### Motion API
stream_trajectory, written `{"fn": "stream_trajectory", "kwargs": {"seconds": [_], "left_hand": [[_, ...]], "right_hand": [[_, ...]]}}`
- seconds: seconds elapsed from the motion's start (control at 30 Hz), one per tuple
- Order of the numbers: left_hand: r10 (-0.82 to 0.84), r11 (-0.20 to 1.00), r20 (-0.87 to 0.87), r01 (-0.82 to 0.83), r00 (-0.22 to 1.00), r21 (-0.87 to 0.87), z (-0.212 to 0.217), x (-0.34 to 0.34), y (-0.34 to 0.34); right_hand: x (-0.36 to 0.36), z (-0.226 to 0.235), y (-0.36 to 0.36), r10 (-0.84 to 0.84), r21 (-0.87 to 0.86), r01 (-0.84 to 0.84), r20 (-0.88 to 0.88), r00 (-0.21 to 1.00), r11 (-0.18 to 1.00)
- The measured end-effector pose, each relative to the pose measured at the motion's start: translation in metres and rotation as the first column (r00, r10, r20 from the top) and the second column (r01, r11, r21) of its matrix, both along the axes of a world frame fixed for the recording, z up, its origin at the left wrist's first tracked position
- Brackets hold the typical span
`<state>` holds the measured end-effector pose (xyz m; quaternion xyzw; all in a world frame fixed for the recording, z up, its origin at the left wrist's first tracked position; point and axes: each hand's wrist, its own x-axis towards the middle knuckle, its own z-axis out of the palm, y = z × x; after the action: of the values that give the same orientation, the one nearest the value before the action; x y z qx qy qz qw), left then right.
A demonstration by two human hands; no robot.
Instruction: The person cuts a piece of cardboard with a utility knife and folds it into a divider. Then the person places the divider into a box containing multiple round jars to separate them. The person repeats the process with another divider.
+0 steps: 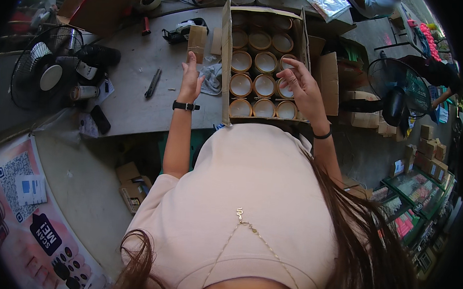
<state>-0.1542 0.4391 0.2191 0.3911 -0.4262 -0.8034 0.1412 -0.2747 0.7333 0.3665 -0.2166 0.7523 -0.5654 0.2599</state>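
- Open carton (227, 65) on grey worktop (134, 80), straight ahead of torso; long axis runs away from body, flaps up at left & right.
- Inside: rolls (265, 85) packed upright in rows, round ends facing up, tan rims w/ pale centres.
- Right hand (303, 88) over carton's right side, fingers bent down onto a roll (287, 88) in right column; grip loose, fingertips touching rim, not clenched. Whether roll is lifted: can't tell.
- Left hand (191, 81) just left of carton wall, raised, fingers up, pinching a small brown card piece (197, 42) at its lower edge; piece stands upright, long axis pointing away from body.
- Black band on each wrist.
- Crumpled grey cloth (212, 80) betw. left hand & carton.
- Black pen (153, 83) lying on worktop left of hand, pointing away, slightly tilted.
- Tape dispenser (183, 29) beyond card piece, far edge of worktop.
- Black fan (45, 69) at worktop's left end; second fan (396, 88) at right, well apart.
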Motion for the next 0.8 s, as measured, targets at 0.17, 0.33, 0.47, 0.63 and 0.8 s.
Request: {"fn": "stream_trajectory", "kwargs": {"seconds": [0.17,0.33,0.47,0.63,0.8], "left_hand": [[-0.280,0.958,0.155,0.286,0.947,-0.017,-0.010,0.000,0.013],[-0.175,0.985,0.198,0.171,0.964,0.036,-0.024,0.013,0.018],[-0.231,0.973,0.215,0.231,0.949,0.026,-0.029,0.028,0.017],[-0.204,0.970,0.253,0.230,0.946,-0.077,-0.038,0.039,0.027],[-0.204,0.909,0.288,0.290,0.936,-0.300,-0.007,0.036,0.041]], "right_hand": [[0.011,-0.007,-0.008,0.114,0.020,-0.114,-0.009,0.993,0.993],[0.017,-0.009,-0.014,0.152,0.059,-0.146,-0.104,0.983,0.987],[0.018,-0.003,-0.019,0.154,0.072,-0.149,-0.072,0.985,0.986],[0.018,0.003,-0.029,0.215,0.080,-0.207,-0.108,0.971,0.975],[0.022,0.014,-0.044,0.305,0.115,-0.291,-0.136,0.943,0.950]]}}
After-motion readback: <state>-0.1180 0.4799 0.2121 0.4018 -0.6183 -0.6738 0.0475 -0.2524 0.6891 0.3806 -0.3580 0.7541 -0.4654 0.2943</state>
